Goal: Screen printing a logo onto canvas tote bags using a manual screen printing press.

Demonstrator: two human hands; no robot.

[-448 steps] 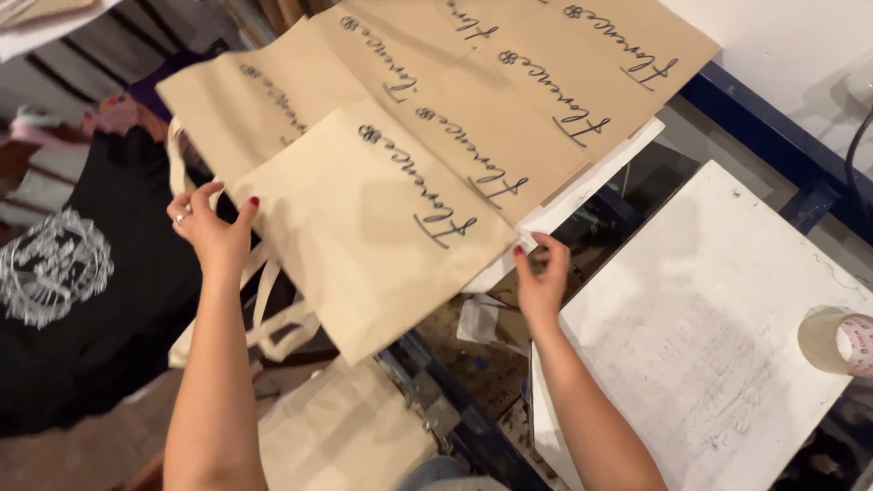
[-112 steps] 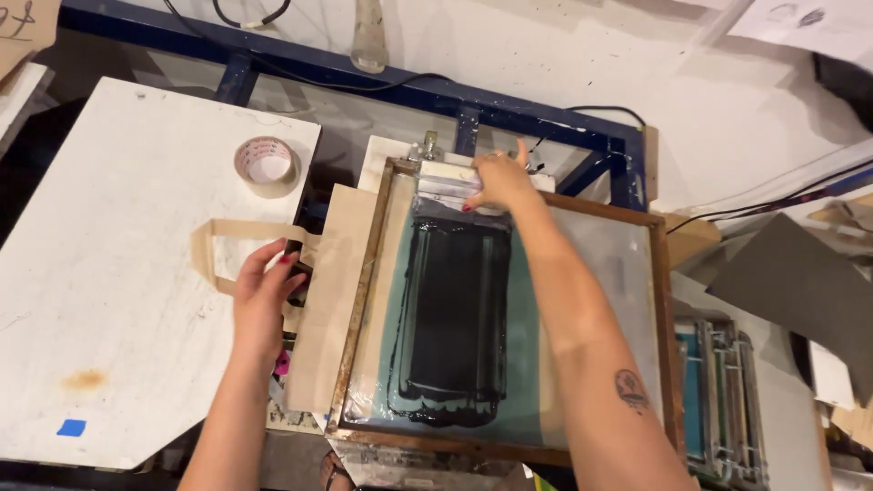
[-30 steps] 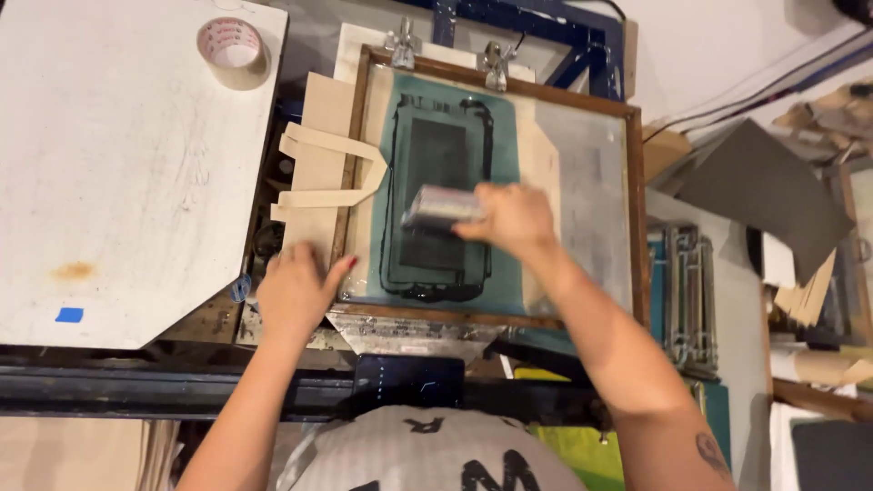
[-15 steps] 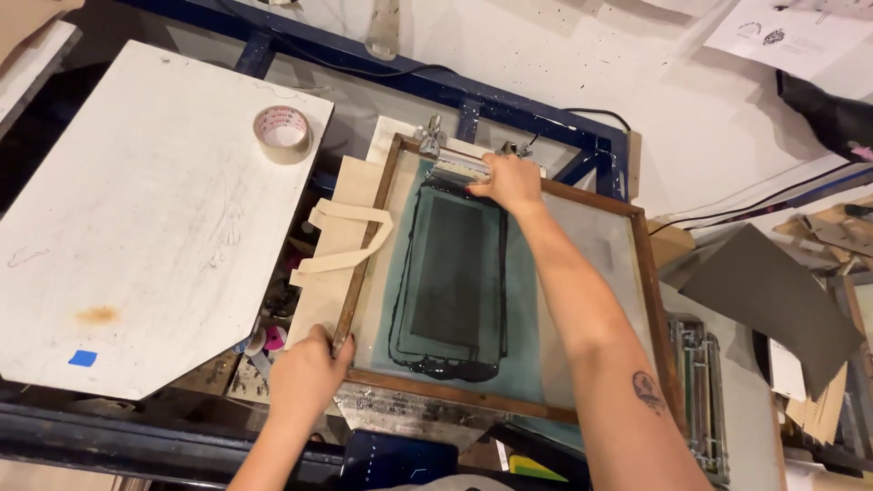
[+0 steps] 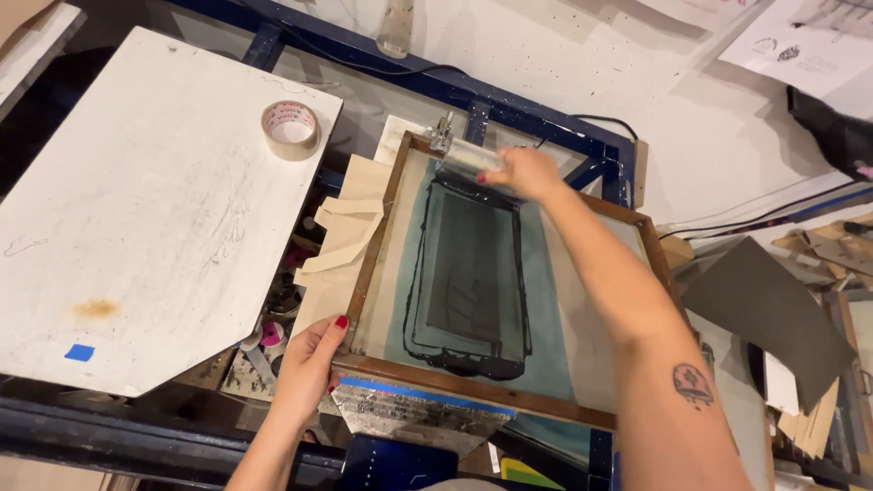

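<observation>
Gripping the near left corner of the wooden-framed printing screen with the left hand. Closing the right hand around what is probably a metal-handled squeegee, resting at the screen's far edge, over the beige cloth tote bag

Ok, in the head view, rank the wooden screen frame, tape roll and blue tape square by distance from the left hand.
1. Wooden screen frame: touched by the left hand.
2. Blue tape square: far left, on the white board.
3. Tape roll: up at the board's far edge.

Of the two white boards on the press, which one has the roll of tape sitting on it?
The large bare white board at left carries the tape roll near its far corner. The other lies under the wooden screen frame, mostly covered.
</observation>
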